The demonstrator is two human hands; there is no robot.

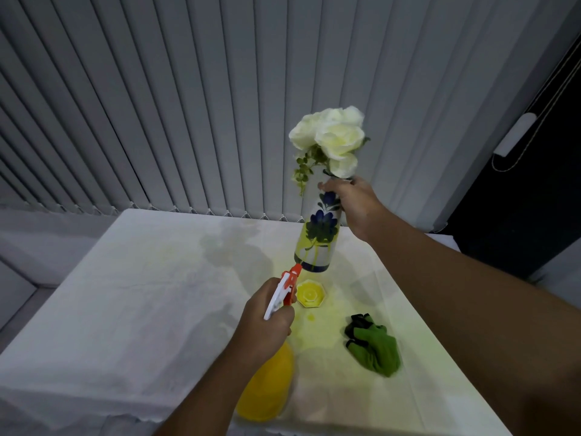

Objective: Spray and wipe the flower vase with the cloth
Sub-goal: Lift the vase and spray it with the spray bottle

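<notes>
The right hand [353, 204] is closed around the neck of the vase [317, 234], holding it tilted in the air above the table [125, 278], clear of the yellow dish [310, 294] below it. The left hand [267, 322] is wrapped around the sprayer [265, 372], a finger at the orange trigger and the nozzle nearly touching the vase's base. Yellow liquid streaks down the vase, and the table's covering is stained yellow around the dish. The cloth [372, 344] lies crumpled on the table to the right, untouched by either hand.

Risks, as judged: the wet neck may slip through a one-handed grip, dropping the vase onto the dish; the tilt may shed the flowers [331, 136]; a nozzle this close may knock the base; further spray would drip and spread the stain towards the cloth.
</notes>
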